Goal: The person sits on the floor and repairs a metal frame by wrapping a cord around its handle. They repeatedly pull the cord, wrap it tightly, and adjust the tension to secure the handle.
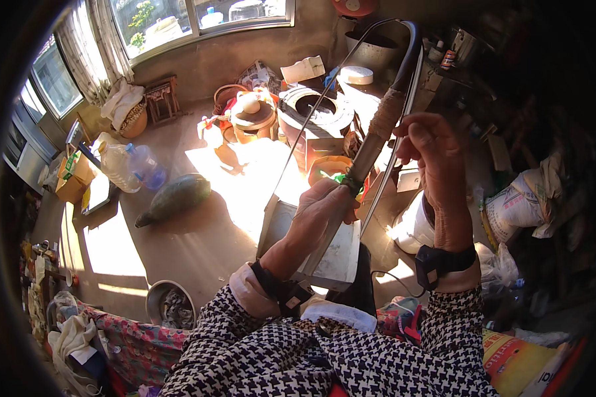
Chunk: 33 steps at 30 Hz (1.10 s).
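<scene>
Slanting up in front of me is a long handled tool [371, 152], its shaft bound with brown cord and its dark top bent over in a curve. My left hand [321, 215] is wrapped round the lower shaft, where a bit of green shows above the fingers. A thin line runs from the curved top down to the left, and a shiny narrow strip [385, 182] lies along the right side. Beside that strip my right hand [434, 149] is raised with curled fingers, thumb and fingertips close together; what they pinch is too small to tell. Below is a grey metal tray [338, 261].
A round stove [314, 109] stands ahead, with a lidded pot [253, 119] at its left. On the floor lie a large green gourd [174, 200] and plastic bottles [144, 165]. A basin [170, 286] sits lower left; white sacks [520, 202] stand at the right.
</scene>
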Motion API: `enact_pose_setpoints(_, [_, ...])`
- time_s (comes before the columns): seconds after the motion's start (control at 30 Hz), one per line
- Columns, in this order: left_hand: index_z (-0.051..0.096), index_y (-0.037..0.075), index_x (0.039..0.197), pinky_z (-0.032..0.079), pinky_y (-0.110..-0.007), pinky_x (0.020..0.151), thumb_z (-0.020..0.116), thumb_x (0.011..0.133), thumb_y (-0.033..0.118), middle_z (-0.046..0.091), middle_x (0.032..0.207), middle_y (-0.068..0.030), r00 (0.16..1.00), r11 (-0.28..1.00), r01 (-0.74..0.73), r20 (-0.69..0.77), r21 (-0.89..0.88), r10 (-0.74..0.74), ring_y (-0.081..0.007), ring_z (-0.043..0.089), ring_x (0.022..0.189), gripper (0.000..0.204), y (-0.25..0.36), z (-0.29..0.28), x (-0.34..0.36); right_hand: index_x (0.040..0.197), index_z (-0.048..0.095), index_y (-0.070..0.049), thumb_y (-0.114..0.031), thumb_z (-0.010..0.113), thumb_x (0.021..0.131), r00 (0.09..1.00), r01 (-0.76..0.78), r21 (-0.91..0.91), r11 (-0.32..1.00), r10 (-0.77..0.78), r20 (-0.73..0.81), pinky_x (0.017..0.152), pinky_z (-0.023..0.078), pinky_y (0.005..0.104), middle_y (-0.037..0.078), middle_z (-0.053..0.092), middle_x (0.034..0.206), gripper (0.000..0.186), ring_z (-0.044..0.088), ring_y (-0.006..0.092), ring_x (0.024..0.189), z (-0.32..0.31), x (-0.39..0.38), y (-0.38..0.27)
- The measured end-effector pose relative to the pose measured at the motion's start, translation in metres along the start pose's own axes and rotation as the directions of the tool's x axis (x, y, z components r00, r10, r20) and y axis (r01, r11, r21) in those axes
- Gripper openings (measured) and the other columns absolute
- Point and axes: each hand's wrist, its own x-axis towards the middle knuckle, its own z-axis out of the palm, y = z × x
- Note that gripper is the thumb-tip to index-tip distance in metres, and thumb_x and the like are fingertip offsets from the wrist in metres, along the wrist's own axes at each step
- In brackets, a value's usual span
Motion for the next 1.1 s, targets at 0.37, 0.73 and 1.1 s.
enact_pose_setpoints(0.37, [0.056,0.002,0.092,0.050,-0.027,0.062,0.055,0.094,0.018,0.062,0.085,-0.0109,0.995,0.990,0.067,0.088,-0.125,-0.056,-0.0162,0.061,0.068,0.016,0.005,-0.002,0.002,0.098,0.058,-0.005,-0.041,0.045,0.096,0.506,-0.738,0.014,0.674,0.541,0.672,0.041,0.045,0.0216,0.004,0.064,0.077,0.038,0.059,0.0104,0.053,0.036,0.003,0.115])
enact_pose_setpoints(0.73, [0.060,0.000,0.092,0.045,-0.024,0.060,0.058,0.088,0.011,0.057,0.077,-0.0064,0.994,0.980,-0.079,0.093,0.183,0.063,-0.0139,0.057,0.068,0.011,0.004,-0.001,-0.006,0.126,0.047,0.002,-0.039,0.046,0.094,0.435,-0.740,0.228,0.633,0.192,0.880,0.089,0.047,0.0347,0.019,0.059,0.107,0.051,0.060,0.0252,0.098,0.078,0.016,0.073])
enact_pose_setpoints(1.1, [0.060,0.002,0.093,0.047,-0.028,0.065,0.055,0.092,0.008,0.062,0.082,-0.0098,0.992,0.977,0.120,0.051,-0.178,-0.112,-0.0152,0.058,0.070,0.008,-0.001,-0.001,-0.005,0.125,0.045,0.001,-0.022,0.058,0.091,0.677,-0.717,0.564,0.410,0.215,0.704,0.078,0.052,0.0315,0.010,0.057,0.094,0.043,0.058,0.0193,0.086,0.063,0.021,0.118])
